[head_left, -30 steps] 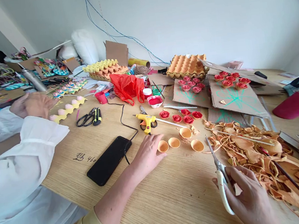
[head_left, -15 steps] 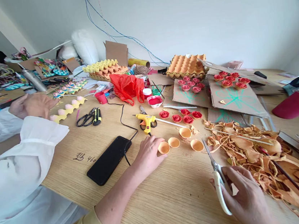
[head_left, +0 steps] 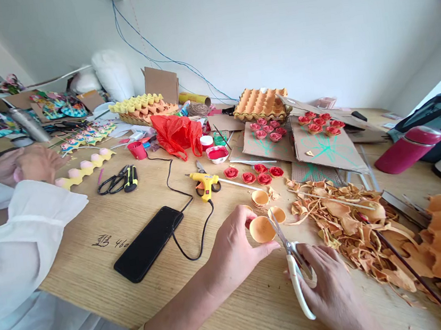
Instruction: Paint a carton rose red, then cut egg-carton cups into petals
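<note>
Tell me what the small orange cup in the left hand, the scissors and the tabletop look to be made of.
Small orange cup: likely moulded paper pulp, matte and thin-walled, matching the orange egg trays.
White-handled scissors: shiny blades that look like metal, smooth handles that look like plastic.
Light wooden tabletop: wood or wood-look laminate, fine straight grain; which, I cannot tell.

Craft workroom: glue gun (head_left: 205, 182), egg cartons (head_left: 260, 103), paper roses (head_left: 263, 178), cardboard scraps (head_left: 352, 224) on table (head_left: 241, 301).

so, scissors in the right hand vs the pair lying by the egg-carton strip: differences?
The white-handled scissors are gripped in the right hand, blades pointing at the orange cup held by the left hand. The black scissors lie flat and untouched on the table, beside a co-worker's sleeve. Handles: white versus black.
</note>
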The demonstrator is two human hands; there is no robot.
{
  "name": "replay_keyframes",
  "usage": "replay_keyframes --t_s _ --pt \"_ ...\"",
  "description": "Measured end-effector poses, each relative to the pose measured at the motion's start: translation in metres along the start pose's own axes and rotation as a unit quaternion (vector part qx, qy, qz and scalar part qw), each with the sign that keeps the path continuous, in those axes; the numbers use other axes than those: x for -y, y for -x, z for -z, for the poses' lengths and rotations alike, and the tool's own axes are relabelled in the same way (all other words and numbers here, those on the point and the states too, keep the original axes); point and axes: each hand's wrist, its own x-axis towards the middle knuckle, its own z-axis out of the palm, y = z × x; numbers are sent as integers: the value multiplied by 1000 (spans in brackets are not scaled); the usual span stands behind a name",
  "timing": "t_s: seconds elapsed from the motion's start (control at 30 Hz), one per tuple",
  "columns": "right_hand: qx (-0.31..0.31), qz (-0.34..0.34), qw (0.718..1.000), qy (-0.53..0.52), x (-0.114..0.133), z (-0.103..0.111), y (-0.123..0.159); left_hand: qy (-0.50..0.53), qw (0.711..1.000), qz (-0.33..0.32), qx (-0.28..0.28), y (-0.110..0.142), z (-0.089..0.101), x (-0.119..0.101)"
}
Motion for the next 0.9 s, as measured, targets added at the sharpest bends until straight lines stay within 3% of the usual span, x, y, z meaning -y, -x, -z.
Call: replay_keyframes --t_s 0.9 --pt "-20 26 999 17 2 4 0 -9 1000 -16 -6 2 -3 0"
